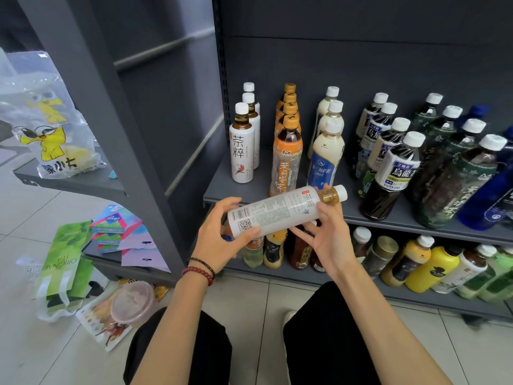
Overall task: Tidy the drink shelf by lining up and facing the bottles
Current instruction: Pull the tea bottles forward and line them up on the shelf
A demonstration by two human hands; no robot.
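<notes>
A white-labelled tea bottle (pixel 280 212) lies sideways in front of the grey shelf (pixel 349 211), cap to the right, barcode side facing me. My left hand (pixel 222 237) grips its base end and my right hand (pixel 327 232) holds it near the neck. On the shelf behind stand rows of bottles: matching white tea bottles (pixel 243 145), orange-capped tea bottles (pixel 287 151), milky bottles with blue labels (pixel 326 154), dark oolong bottles (pixel 391 173), dark green-labelled bottles (pixel 455 176) and blue bottles (pixel 491 195).
A lower shelf (pixel 394 294) holds yellow, green and brown bottles. To the left, a clear bag with a yellow duck print (pixel 47 134) sits on another shelf. Green tea packs (pixel 63 259), colourful packets (pixel 111 220) and a lidded bowl (pixel 133 301) lie on the tiled floor.
</notes>
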